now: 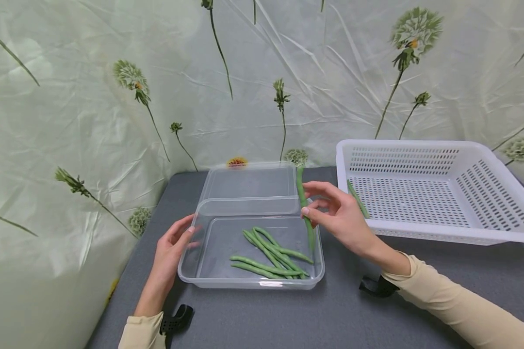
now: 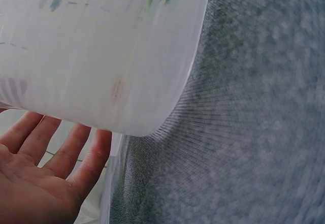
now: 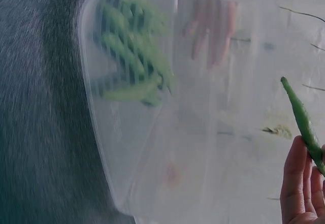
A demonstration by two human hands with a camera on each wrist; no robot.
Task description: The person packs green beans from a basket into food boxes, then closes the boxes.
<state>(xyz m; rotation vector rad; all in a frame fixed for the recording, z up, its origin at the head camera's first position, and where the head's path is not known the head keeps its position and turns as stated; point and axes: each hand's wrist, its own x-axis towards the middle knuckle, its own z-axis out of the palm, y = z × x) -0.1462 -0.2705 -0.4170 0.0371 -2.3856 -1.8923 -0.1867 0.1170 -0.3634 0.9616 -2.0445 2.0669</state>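
My right hand [image 1: 338,215] pinches a long green bean [image 1: 303,194] between thumb and fingers, over the right end of a clear plastic container [image 1: 251,283]. The right wrist view shows the held bean [image 3: 301,115] with one tip pointing up. Several green beans [image 1: 270,259] lie in a loose pile on the container's floor, toward its front right. At the container's left end is my left hand [image 1: 170,252], its extended fingertips against the outer wall. Those fingers [image 2: 66,148] show nearly straight at the container's edge in the left wrist view.
A white perforated basket [image 1: 436,232] stands on the right, with a green bean [image 1: 358,198] along its left side. Behind the container lies a clear lid [image 1: 249,179]. Grey cloth [image 1: 279,320] covers the table, and a flower-printed sheet [image 1: 244,97] hangs behind.
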